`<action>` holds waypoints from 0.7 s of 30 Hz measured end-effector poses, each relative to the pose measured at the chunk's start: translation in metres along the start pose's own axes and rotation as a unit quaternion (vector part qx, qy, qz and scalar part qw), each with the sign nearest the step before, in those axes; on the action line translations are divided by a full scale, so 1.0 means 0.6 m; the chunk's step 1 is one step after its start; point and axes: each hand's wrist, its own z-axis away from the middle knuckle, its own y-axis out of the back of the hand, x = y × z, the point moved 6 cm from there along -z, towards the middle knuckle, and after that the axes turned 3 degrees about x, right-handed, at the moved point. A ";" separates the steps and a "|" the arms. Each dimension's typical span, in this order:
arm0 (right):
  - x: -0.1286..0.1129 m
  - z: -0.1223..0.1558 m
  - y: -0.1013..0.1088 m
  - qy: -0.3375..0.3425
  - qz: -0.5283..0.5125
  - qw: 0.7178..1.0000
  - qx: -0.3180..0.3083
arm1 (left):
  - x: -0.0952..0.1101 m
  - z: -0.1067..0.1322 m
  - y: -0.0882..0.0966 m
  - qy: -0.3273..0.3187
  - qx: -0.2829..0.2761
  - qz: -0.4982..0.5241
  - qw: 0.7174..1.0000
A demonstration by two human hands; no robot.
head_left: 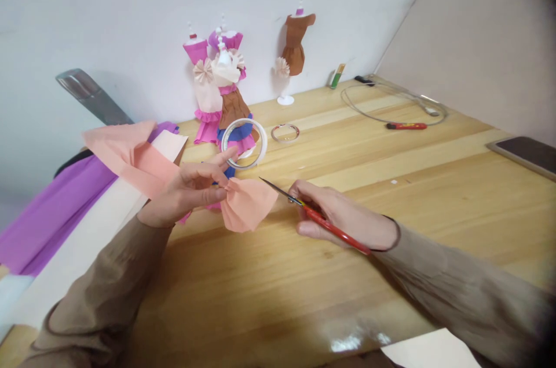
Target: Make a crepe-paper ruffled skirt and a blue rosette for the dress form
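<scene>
My left hand (193,188) pinches a gathered piece of peach crepe paper (248,206) between thumb and fingers, and its free end fans out to the right. A roll of tape (262,145) stands on edge at the fingertips of that hand; whether the fingers grip it I cannot tell. In my right hand (343,214) are scissors with red handles (332,226), their blades pointing left at the fanned edge of the paper. The blades look closed, or nearly so.
Small dress forms in paper clothes (234,107) stand against the wall, with a brown one (295,46) apart. Purple paper (65,211) and more peach paper (130,153) lie left. A bangle-like ring (285,141), a cable (347,102), a red cutter (406,126) and a phone (527,153) lie beyond.
</scene>
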 end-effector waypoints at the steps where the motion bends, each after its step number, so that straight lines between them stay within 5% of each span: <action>1: 0.001 0.000 0.002 -0.009 0.039 0.999 0.007 | 0.000 -0.001 0.003 -0.003 0.009 0.004 1.000; 11: -0.004 -0.001 -0.003 -0.007 0.302 0.953 0.015 | 0.006 0.001 0.010 0.006 0.026 -0.016 1.000; 21: -0.008 -0.003 -0.030 0.061 0.318 0.946 -0.016 | -0.010 -0.002 -0.019 0.055 -0.038 -0.046 0.997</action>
